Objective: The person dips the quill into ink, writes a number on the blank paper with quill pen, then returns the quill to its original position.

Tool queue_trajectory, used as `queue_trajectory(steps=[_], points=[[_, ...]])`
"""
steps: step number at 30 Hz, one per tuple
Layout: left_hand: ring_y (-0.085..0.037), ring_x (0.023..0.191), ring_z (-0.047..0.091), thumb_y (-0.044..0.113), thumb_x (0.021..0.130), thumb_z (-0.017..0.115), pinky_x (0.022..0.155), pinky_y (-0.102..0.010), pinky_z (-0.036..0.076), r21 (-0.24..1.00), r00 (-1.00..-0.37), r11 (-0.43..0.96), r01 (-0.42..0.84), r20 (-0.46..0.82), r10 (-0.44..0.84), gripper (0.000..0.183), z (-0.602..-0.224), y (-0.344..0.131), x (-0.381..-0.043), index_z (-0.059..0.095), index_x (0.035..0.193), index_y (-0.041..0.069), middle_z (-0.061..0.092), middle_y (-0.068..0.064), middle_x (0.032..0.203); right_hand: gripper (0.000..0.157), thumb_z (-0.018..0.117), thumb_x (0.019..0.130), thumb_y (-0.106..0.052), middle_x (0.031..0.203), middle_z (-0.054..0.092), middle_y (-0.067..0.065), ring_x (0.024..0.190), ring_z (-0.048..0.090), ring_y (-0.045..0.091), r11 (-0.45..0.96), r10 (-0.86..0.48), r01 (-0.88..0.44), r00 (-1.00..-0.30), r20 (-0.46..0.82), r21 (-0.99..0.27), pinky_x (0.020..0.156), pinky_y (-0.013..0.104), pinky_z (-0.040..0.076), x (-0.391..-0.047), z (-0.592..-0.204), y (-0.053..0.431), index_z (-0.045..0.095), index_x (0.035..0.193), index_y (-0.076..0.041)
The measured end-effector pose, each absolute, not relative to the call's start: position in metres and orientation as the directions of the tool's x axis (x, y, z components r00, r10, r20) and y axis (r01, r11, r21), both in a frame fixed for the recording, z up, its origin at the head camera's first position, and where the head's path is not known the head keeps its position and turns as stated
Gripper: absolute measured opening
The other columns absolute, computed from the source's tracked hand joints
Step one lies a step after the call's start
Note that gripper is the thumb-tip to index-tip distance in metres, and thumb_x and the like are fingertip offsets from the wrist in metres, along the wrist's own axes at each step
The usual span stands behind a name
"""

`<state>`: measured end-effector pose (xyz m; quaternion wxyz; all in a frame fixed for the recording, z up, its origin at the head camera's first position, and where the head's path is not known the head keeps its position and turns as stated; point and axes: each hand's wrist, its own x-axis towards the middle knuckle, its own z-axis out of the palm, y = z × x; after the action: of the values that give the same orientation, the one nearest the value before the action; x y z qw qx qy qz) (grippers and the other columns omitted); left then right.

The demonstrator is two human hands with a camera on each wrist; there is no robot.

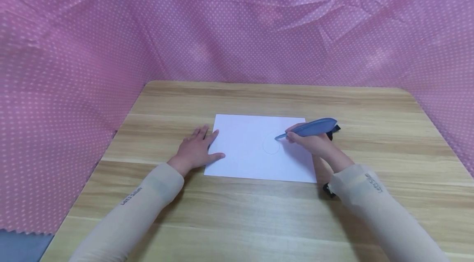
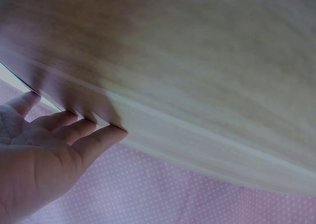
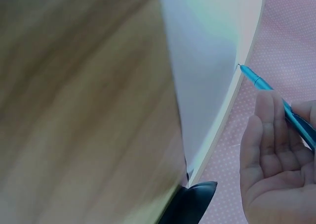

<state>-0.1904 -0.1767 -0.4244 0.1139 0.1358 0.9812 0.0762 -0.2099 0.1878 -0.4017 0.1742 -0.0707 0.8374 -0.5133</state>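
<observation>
A white sheet of paper (image 1: 240, 142) lies on the wooden table with a faint, thin rounded outline (image 1: 271, 154) on its right half. My right hand (image 1: 314, 144) pinches a blue pen (image 1: 314, 127) with a broad, feather-shaped upper end. The tip meets the paper at the upper right of that outline. In the right wrist view the pen (image 3: 254, 78) slants out between thumb and fingers of the hand (image 3: 276, 174). Spread flat, my left hand (image 1: 194, 151) rests across the sheet's left edge, thumb and index finger touching paper. The left wrist view shows its fingertips (image 2: 116, 131) against the tabletop.
The wooden tabletop (image 1: 240, 216) extends around the sheet. Pink polka-dot cloth (image 1: 237, 40) hangs behind the table and along both sides. A small black piece (image 1: 328, 190) shows beside my right cuff, and a dark curved object (image 3: 190, 201) appears low in the right wrist view.
</observation>
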Motion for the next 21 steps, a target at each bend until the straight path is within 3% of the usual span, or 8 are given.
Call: queue_trajectory(steps=[21], points=[[-0.037,0.143,0.005,0.071,0.085,0.046,0.105,-0.065,0.017,0.178,-0.937,0.953,0.243,-0.210,0.279,0.087,-0.424,-0.176,-0.192,0.020,0.153,0.025,0.007,-0.013,0.158,0.030,0.059,0.095,-0.022,0.105,0.068,0.017,0.100,0.063,0.023,0.437,-0.326,0.029,-0.926,-0.188,-0.899,0.095,0.041,0.042,-0.214,-0.401,0.174,0.066,0.114,0.000]])
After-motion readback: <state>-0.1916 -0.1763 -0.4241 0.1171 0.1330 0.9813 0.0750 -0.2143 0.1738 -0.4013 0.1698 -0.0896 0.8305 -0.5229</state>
